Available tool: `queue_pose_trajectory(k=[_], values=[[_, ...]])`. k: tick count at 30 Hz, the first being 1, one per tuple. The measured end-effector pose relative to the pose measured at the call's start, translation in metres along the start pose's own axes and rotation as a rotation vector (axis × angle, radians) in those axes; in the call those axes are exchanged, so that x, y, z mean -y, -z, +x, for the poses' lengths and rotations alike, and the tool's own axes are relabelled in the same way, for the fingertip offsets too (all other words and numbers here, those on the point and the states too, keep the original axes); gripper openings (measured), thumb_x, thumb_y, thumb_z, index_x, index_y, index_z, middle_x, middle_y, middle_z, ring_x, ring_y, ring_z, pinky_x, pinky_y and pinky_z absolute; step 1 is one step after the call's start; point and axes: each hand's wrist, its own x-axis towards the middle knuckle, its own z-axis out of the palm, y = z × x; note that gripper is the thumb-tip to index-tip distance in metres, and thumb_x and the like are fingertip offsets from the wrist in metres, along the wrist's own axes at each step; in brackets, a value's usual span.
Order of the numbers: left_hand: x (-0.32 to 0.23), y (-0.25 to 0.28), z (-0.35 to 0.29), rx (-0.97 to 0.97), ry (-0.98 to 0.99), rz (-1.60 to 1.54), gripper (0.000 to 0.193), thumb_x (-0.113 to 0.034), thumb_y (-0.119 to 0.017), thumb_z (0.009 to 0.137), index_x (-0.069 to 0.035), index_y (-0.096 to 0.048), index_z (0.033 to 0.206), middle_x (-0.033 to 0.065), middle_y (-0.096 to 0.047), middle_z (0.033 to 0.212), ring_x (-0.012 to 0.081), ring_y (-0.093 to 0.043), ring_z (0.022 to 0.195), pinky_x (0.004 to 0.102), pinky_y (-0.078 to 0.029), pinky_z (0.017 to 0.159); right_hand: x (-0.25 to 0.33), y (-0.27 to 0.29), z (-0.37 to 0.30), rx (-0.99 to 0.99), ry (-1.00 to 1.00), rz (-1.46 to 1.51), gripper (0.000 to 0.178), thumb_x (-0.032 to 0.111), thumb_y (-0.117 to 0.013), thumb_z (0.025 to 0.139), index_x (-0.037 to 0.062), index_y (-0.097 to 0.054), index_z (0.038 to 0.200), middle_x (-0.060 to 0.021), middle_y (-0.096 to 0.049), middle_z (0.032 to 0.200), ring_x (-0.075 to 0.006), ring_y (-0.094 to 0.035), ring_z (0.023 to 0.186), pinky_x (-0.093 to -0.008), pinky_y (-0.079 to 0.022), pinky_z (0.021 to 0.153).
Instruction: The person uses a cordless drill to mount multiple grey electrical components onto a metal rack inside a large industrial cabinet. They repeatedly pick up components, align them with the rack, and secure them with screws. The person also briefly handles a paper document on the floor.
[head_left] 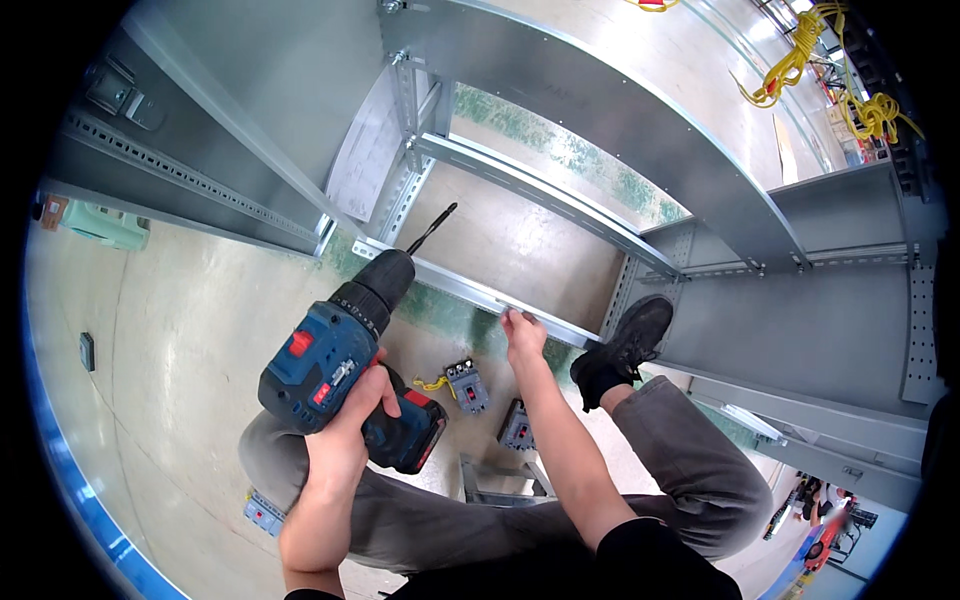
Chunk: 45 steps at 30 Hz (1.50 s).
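Observation:
My left hand (350, 410) is wrapped round the grip of a blue and black cordless drill (325, 350). A long dark drill bit (432, 229) sticks out of its chuck, pointing up and to the right over the metal frame. My right hand (523, 335) is at the near metal rail (460, 283), its fingers pinched together at the rail's edge. Whatever those fingertips may hold is too small to make out. Below, on the floor, lie a grey circuit breaker (467, 388) with yellow wires and a darker breaker (517, 427).
Grey sheet-metal cabinet panels (600, 95) surround the frame. My shoe (640, 335) rests by its right corner. Another breaker (263, 512) is at lower left, a small dark device (87, 351) farther left. Yellow cable (795, 60) hangs at upper right. A paper sheet (363, 150) stands inside.

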Motion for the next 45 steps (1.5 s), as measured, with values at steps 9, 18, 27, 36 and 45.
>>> queue_pose_trajectory(k=[9, 18, 27, 36, 45], values=[[-0.009, -0.009, 0.003, -0.031, 0.002, 0.027, 0.026, -0.009, -0.063, 0.088, 0.006, -0.059, 0.108, 0.0071, -0.06, 0.073, 0.0158, -0.058, 0.068, 0.0293, -0.045, 0.074, -0.12, 0.097, -0.035, -0.205, -0.32, -0.222, 0.035, 0.029, -0.057, 0.085, 0.0039, -0.058, 0.11, -0.0117, -0.061, 0.105, -0.0281, -0.058, 0.091, -0.0481, -0.049, 0.071], [-0.002, 0.003, 0.007, -0.014, -0.073, 0.148, 0.056, -0.032, -0.075, 0.08, 0.007, -0.052, 0.114, 0.0112, -0.059, 0.076, 0.0198, -0.059, 0.059, 0.0295, -0.049, 0.056, -0.147, 0.112, -0.049, -0.231, -1.122, 0.338, 0.066, 0.061, -0.044, 0.089, 0.0083, -0.052, 0.129, -0.0172, -0.052, 0.127, -0.0379, -0.053, 0.109, -0.0518, -0.048, 0.092], [0.004, -0.007, 0.003, 0.116, -0.161, 0.14, 0.033, -0.017, -0.066, 0.088, 0.005, -0.056, 0.11, 0.0059, -0.057, 0.07, 0.0147, -0.055, 0.065, 0.028, -0.042, 0.067, -0.141, 0.12, -0.068, 0.076, -0.987, 0.431, 0.055, 0.053, -0.055, 0.087, 0.0048, -0.06, 0.112, -0.0177, -0.054, 0.112, -0.0353, -0.052, 0.099, -0.036, -0.055, 0.069], [-0.007, -0.063, -0.056, 0.282, -0.26, 0.269, 0.028, -0.013, -0.068, 0.086, 0.005, -0.058, 0.105, 0.0079, -0.059, 0.074, 0.0168, -0.057, 0.057, 0.0291, -0.046, 0.056, 0.074, 0.065, -0.178, 0.502, -0.667, 0.844, 0.061, 0.048, -0.059, 0.089, -0.0008, -0.053, 0.125, -0.0197, -0.049, 0.123, -0.037, -0.049, 0.109, -0.033, -0.054, 0.079], [-0.032, -0.166, -0.138, 0.51, -0.62, 0.46, 0.013, 0.0, -0.065, 0.087, -0.001, -0.062, 0.1, 0.0024, -0.062, 0.077, 0.0104, -0.059, 0.061, 0.0261, -0.048, 0.056, 0.309, 0.087, -0.272, 0.86, -0.308, 1.077, 0.056, 0.04, -0.065, 0.088, -0.0063, -0.051, 0.118, -0.0158, -0.049, 0.121, -0.0311, -0.049, 0.108, -0.0341, -0.05, 0.088]])
